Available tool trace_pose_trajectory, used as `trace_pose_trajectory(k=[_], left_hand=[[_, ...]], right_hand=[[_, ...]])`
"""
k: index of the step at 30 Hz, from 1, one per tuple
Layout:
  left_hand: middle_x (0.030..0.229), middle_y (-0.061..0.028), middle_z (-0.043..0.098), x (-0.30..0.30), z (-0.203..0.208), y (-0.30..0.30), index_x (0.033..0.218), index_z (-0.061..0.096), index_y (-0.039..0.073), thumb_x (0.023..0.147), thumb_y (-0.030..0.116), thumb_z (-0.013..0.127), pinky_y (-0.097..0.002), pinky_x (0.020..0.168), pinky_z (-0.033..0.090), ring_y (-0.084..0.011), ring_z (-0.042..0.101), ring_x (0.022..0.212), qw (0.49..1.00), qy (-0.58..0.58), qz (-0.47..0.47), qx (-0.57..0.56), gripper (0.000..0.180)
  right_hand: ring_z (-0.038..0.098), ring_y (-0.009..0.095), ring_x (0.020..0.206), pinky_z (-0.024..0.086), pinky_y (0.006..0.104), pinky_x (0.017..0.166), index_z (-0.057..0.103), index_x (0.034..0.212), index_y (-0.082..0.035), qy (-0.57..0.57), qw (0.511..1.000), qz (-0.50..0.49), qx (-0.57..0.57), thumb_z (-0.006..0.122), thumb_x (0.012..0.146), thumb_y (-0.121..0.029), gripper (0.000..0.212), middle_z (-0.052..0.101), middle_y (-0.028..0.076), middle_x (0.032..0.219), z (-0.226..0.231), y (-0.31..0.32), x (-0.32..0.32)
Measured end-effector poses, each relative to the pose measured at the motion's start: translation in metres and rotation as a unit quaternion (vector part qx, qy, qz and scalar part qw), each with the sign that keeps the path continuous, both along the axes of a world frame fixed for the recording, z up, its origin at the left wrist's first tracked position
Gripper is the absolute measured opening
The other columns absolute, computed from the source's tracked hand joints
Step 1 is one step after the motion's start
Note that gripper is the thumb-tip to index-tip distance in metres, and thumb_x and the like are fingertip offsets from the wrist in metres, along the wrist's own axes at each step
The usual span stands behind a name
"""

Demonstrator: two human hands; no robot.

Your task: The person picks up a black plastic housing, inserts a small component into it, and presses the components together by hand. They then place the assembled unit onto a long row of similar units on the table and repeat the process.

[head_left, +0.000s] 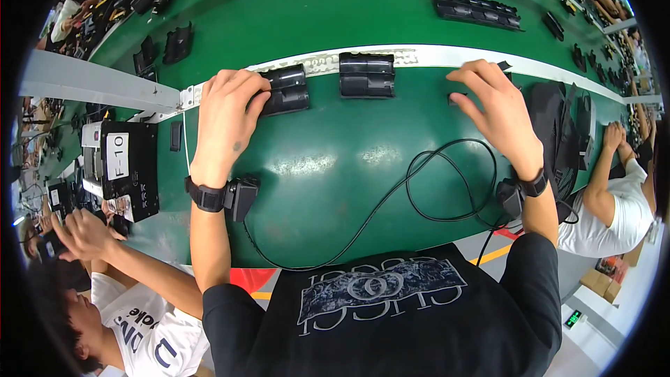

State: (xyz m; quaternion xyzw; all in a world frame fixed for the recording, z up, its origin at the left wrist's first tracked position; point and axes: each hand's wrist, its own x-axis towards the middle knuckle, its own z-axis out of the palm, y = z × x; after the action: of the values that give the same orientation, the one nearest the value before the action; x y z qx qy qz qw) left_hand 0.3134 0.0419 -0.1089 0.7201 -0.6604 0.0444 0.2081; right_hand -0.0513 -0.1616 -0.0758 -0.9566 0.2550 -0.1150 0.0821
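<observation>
My left hand [227, 112] closes its thumb and fingers on the left end of a black ribbed plastic housing [287, 89], which lies by the white rail. A similar black plastic housing [367, 75] rests on the green tabletop to its right, touched by neither hand. Farther right, my right hand [492, 101] hovers over the table with curved fingers and a gap between thumb and forefinger. Dark bits show beside its thumb and behind its fingers; what they belong to is mostly hidden. Each wrist wears a black strap with a small black box.
A black cable [363, 220] loops across the table between my arms. Black equipment box [130, 171] and grey post [98, 84] stand at left. Beyond the white rail [321, 63], more black parts [478, 10] lie on a green surface. A black bag [551, 126] and people flank me.
</observation>
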Motion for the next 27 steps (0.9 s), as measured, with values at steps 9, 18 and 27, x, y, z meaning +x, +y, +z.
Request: trace_pose_trajectory(k=[9, 18, 27], left_hand=[[0.100, -0.0067, 0.070, -0.021, -0.006, -0.016, 0.100, 0.071, 0.007, 0.090, 0.009, 0.077, -0.0431, 0.088, 0.050, -0.0318, 0.064, 0.096, 0.997, 0.065, -0.039, -0.008, 0.013], [0.099, -0.0113, 0.070, -0.025, -0.006, -0.026, 0.102, 0.070, 0.002, 0.092, 0.006, 0.076, -0.0416, 0.089, 0.051, -0.0336, 0.066, 0.097, 0.993, 0.106, -0.043, 0.007, 0.012], [0.100, -0.0115, 0.070, -0.025, -0.008, -0.028, 0.105, 0.071, 0.002, 0.092, 0.005, 0.076, -0.0407, 0.088, 0.052, -0.0331, 0.066, 0.098, 0.990, 0.124, -0.062, 0.005, 0.014]], right_hand=[[0.057, 0.036, 0.129, 0.051, 0.0439, 0.106, 0.058, 0.144, -0.006, -0.112, 0.988, 0.095, 0.039, 0.084, 0.087, -0.019, 0.063, 0.060, 0.014, 0.138, -0.022, 0.007, 0.071], [0.055, 0.036, 0.134, 0.046, 0.0447, 0.113, 0.055, 0.147, -0.003, -0.068, 0.977, 0.169, 0.114, 0.085, 0.088, -0.022, 0.069, 0.058, 0.015, 0.145, -0.039, -0.003, 0.089], [0.055, 0.035, 0.135, 0.046, 0.0449, 0.113, 0.057, 0.147, -0.003, -0.051, 0.974, 0.176, 0.135, 0.084, 0.089, -0.022, 0.067, 0.058, 0.014, 0.146, -0.037, -0.006, 0.089]])
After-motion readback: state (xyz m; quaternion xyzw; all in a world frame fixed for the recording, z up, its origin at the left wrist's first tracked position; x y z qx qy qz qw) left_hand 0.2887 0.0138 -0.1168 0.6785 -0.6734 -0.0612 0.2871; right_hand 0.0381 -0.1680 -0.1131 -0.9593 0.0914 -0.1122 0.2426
